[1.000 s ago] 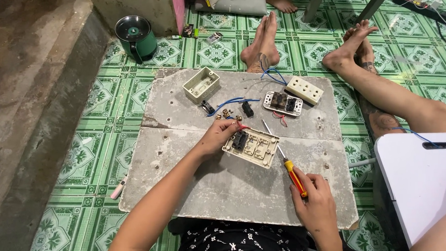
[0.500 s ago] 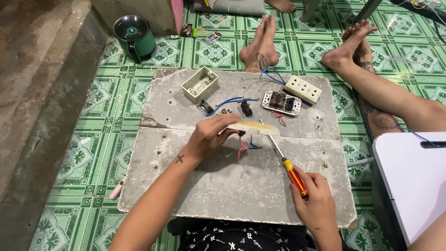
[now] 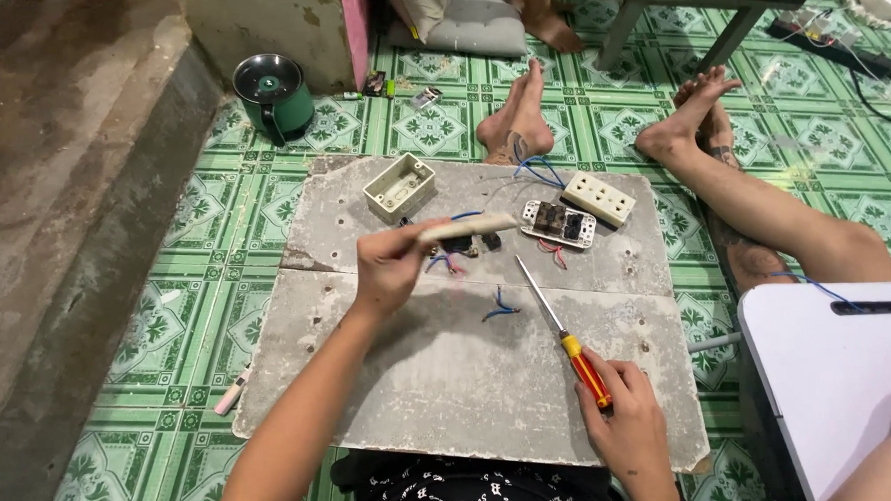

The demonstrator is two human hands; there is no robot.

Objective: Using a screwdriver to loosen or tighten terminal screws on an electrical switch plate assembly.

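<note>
Switch plate (image 3: 467, 228): cream, flat, lifted off the slab, seen nearly edge-on, held level above the black parts and wires.
Change: half a second back tilted lower, just above the slab — now raised higher; a second back lying flat on the slab under the fingers.
Left hand (image 3: 388, 268): fingers pinched tight on the plate's near end, forearm stretched forward over the slab, wrist bent up.
Right hand (image 3: 628, 425): closed around the handle of the screwdriver (image 3: 561, 332), resting at the slab's near edge; shaft pointing up-left, tip near the loose blue wire bit (image 3: 500, 308) — place unchanged from before.
Count: one screwdriver, one lifted plate, one empty back box (image 3: 399, 187), one white socket face (image 3: 597, 198), one open socket unit (image 3: 559, 223) just beside it.
Slab (image 3: 411, 382): grey, two boards butted together, on green patterned floor tiles.
Around: green pot (image 3: 275, 95) at the far left; another person's bare feet (image 3: 520, 127) at the far edge, legs along the right; white board (image 3: 842, 383) at the right.
</note>
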